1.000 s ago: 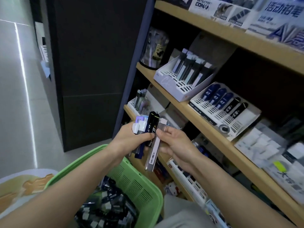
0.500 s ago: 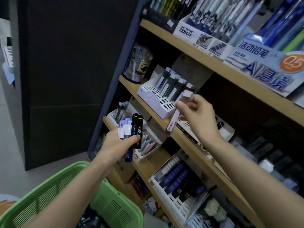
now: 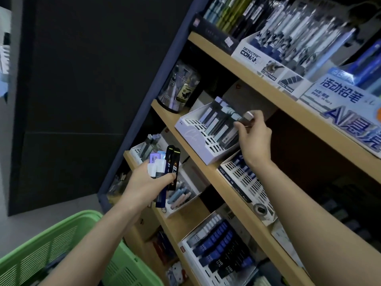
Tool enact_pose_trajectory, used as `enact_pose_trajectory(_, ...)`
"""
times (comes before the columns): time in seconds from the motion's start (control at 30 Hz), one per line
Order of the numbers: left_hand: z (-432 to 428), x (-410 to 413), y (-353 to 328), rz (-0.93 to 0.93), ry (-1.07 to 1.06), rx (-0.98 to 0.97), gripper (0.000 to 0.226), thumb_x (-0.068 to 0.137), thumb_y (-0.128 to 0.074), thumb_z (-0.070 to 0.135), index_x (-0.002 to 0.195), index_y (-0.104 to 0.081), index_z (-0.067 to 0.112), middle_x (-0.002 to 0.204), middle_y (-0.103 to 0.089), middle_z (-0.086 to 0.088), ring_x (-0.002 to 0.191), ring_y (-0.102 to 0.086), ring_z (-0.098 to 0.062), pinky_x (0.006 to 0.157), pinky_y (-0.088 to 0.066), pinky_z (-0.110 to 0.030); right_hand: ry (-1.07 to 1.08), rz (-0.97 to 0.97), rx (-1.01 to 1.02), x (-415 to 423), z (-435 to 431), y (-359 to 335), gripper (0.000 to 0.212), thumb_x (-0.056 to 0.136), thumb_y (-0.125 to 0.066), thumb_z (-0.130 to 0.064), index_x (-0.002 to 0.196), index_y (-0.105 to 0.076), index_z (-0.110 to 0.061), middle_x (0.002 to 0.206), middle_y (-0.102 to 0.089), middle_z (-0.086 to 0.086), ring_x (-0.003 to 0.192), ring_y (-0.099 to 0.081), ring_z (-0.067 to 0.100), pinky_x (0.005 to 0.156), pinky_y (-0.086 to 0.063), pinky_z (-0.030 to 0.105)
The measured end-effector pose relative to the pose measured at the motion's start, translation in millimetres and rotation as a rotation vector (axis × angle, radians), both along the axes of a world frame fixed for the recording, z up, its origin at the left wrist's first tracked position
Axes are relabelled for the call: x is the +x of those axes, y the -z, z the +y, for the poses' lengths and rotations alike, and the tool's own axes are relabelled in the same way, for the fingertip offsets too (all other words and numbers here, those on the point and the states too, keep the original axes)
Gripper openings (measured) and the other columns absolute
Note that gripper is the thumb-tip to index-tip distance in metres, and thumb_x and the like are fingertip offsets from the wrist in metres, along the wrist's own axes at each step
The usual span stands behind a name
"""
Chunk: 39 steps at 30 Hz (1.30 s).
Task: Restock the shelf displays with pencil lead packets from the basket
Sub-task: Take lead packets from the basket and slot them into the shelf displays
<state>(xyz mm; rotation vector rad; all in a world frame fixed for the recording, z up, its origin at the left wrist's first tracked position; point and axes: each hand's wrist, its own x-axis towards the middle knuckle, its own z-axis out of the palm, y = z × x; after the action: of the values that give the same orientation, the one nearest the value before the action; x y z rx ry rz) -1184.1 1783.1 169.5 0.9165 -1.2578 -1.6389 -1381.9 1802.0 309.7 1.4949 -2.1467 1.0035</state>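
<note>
My left hand grips a bundle of lead packets, black, purple and white, held upright in front of the lower shelf. My right hand pinches the white-capped top of one clear lead packet at the right end of the row in the pale lavender slotted display box on the middle shelf. Several grey and dark packets stand in that box. The green plastic basket sits at the bottom left under my left forearm, its contents mostly hidden.
A white slotted display with blue packets lies right of the lavender box. Another display of blue and black packets fills the shelf below. Pen boxes line the top shelf. A clear cup stands at the middle shelf's left end. A dark panel is left.
My right hand carried the single packet up from the bundle to the lavender box and now holds it at the row's right end. The view tilted upward; my left hand kept its bundle.
</note>
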Motion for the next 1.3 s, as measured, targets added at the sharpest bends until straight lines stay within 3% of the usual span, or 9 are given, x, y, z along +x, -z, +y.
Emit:
enact_pose_trajectory(0.13, -1.8, -2.0, 0.8, -0.002, 0.02, 0.002, 0.011, 0.083, -0.069, 0.009, 0.085, -0.058, 0.007, 0.074, -0.063, -0.007, 0.063, -0.057, -0.016, 0.057, -0.046, -0.025, 0.01, -0.031, -0.009, -9.9, -0.9, -1.7, 0.032, 0.096, -0.055, -0.02, 0.125, -0.047, -0.011, 0.109, -0.063, 0.009, 0.098, -0.064, 0.018, 0.078, -0.053, 0.023)
enact_pose_trajectory(0.23, -1.8, -2.2, 1.6, 0.01, 0.033, 0.019, 0.009, 0.083, -0.069, 0.008, 0.085, -0.059, 0.008, 0.076, -0.064, -0.008, 0.064, -0.059, -0.018, 0.062, -0.049, -0.031, 0.016, -0.083, 0.0, -15.8, -1.2, -4.3, 0.031, 0.095, -0.056, -0.02, 0.123, -0.049, -0.009, 0.108, -0.063, 0.009, 0.097, -0.065, 0.02, 0.086, -0.055, 0.034)
enact_pose_trajectory(0.37, -0.5, -2.0, 3.0, -0.003, 0.039, 0.02, 0.013, 0.083, -0.069, 0.009, 0.093, -0.061, 0.005, 0.082, -0.067, -0.012, 0.068, -0.061, -0.021, 0.066, -0.052, -0.035, 0.002, -0.173, -0.001, -17.3, -1.5, -5.8, 0.011, 0.098, -0.051, -0.02, 0.108, -0.049, -0.017, 0.108, -0.062, 0.007, 0.095, -0.064, 0.019, 0.087, -0.055, 0.038)
enact_pose_trajectory(0.63, 2.6, -0.6, 5.3, -0.057, 0.061, 0.013, 0.01, 0.083, -0.069, 0.009, 0.088, -0.06, 0.009, 0.077, -0.064, -0.008, 0.064, -0.06, -0.017, 0.054, -0.046, -0.023, 0.039, -0.334, 0.078, -19.8, -3.7, -15.2, 0.017, 0.099, -0.048, -0.02, 0.112, -0.053, -0.01, 0.115, -0.058, 0.008, 0.082, -0.064, 0.013, 0.084, -0.056, 0.032)
enact_pose_trajectory(0.77, 3.1, -1.0, 6.5, -0.066, 0.06, 0.007, 0.01, 0.084, -0.068, 0.009, 0.086, -0.059, 0.01, 0.075, -0.062, -0.005, 0.064, -0.057, -0.015, 0.046, -0.041, -0.016, 0.052, -0.165, 0.156, -19.3, -3.4, -7.9, 0.022, 0.094, -0.057, -0.015, 0.115, -0.057, -0.01, 0.108, -0.062, 0.005, 0.092, -0.061, 0.013, 0.086, -0.05, 0.028)
enact_pose_trajectory(0.87, 3.1, -1.0, 7.2, -0.074, 0.052, -0.002, 0.01, 0.084, -0.068, 0.009, 0.084, -0.058, 0.008, 0.071, -0.059, -0.005, 0.06, -0.053, -0.014, 0.039, -0.036, -0.011, 0.099, -0.15, 0.047, -18.0, -5.2, -3.3, 0.035, 0.088, -0.066, -0.013, 0.119, -0.05, -0.007, 0.113, -0.059, 0.01, 0.095, -0.059, 0.015, 0.086, -0.049, 0.025)
enact_pose_trajectory(0.97, 2.3, -1.0, 7.3, -0.073, 0.058, -0.009, 0.013, 0.083, -0.069, 0.008, 0.09, -0.059, 0.002, 0.078, -0.062, -0.01, 0.065, -0.055, -0.016, 0.049, -0.042, -0.017, 0.067, -0.125, 0.003, -17.3, -2.3, -0.5, 0.032, 0.087, -0.068, -0.011, 0.112, -0.049, -0.016, 0.107, -0.056, 0.003, 0.089, -0.059, 0.009, 0.079, -0.047, 0.016)
enact_pose_trajectory(1.13, -1.3, 0.4, 8.8, -0.085, 0.051, 0.0, 0.018, 0.083, -0.069, 0.009, 0.092, -0.059, -0.002, 0.08, -0.062, -0.012, 0.067, -0.055, -0.018, 0.057, -0.042, -0.024, 0.078, 0.001, 0.036, -20.4, -0.9, 4.8, 0.021, 0.088, -0.066, -0.014, 0.103, -0.052, -0.019, 0.102, -0.055, -0.001, 0.086, -0.054, 0.006, 0.087, -0.051, 0.031)
enact_pose_trajectory(1.3, -2.0, 1.8, 7.5, -0.05, 0.054, 0.023, 0.016, 0.083, -0.07, 0.009, 0.093, -0.06, 0.002, 0.081, -0.064, -0.011, 0.068, -0.057, -0.018, 0.058, -0.044, -0.024, 0.19, 0.148, 0.125, -11.1, 3.5, 7.5, 0.037, 0.095, -0.056, -0.025, 0.13, -0.046, -0.017, 0.125, -0.046, 0.01, 0.111, -0.051, 0.022, 0.087, -0.043, 0.027)
